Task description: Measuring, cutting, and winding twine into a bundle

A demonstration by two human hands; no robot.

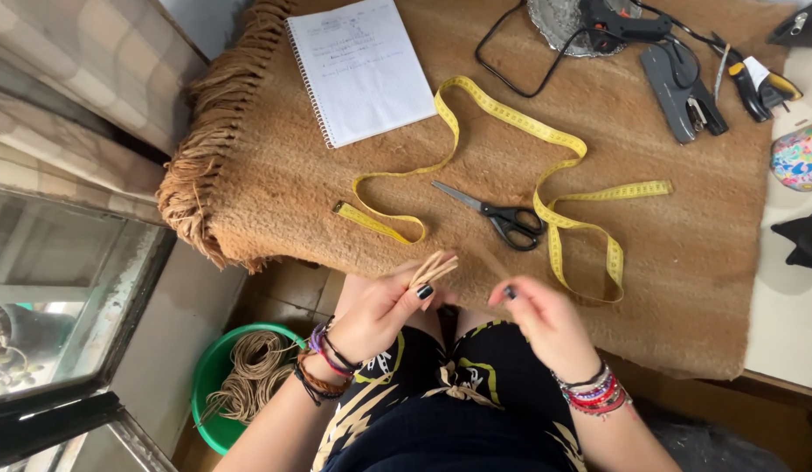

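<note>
From the head view, our left hand (384, 306) pinches a small bundle of tan cord (432, 269) at the bench (685, 288) edge, near the scissors (502, 218), while our right hand (541, 319) fingers close on a barely visible strand, best kept taut.

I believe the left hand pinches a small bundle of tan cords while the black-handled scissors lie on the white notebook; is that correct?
Not quite. The head view shows the scissors lying on the brown fringed mat, inside the loops of the yellow tape measure, apart from the notebook. The left hand does pinch the bundle of tan cords.
</note>
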